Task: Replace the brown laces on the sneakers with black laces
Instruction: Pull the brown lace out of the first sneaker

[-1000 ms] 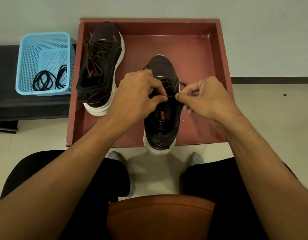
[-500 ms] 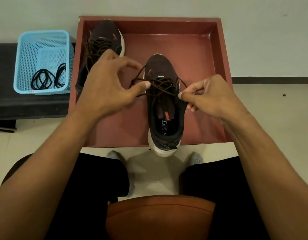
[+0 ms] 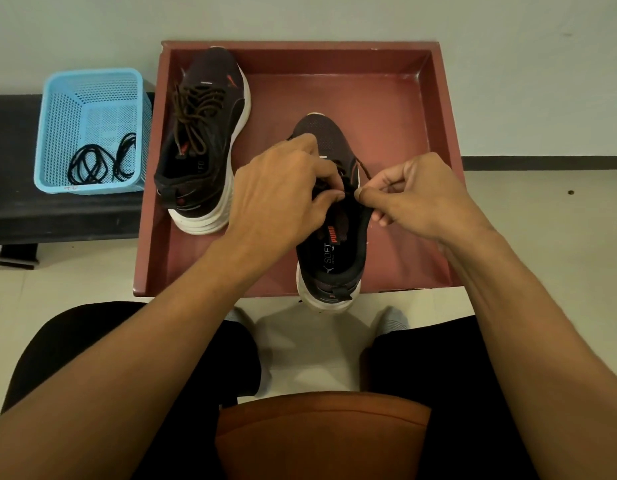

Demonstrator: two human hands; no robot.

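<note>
Two dark sneakers with white soles stand in a red tray (image 3: 435, 109). The near sneaker (image 3: 331, 258) points away from me, its heel over the tray's front edge. My left hand (image 3: 283, 192) lies over its lacing and pinches the brown lace there. My right hand (image 3: 414, 195) pinches the brown lace (image 3: 364, 169) at the shoe's right side, thumb against the collar. The far sneaker (image 3: 203, 140) at the tray's left keeps its brown laces tied. Black laces (image 3: 99, 162) lie coiled in a blue basket (image 3: 92, 98).
The blue basket stands on a dark bench (image 3: 9, 202) left of the tray. A white wall runs behind the tray. My knees in black trousers and an orange seat edge (image 3: 321, 431) fill the foreground, over a pale tiled floor.
My left hand, which had pulled a lace out to the left, has come back onto the near sneaker's lacing. My right hand has stayed at the shoe's right side.
</note>
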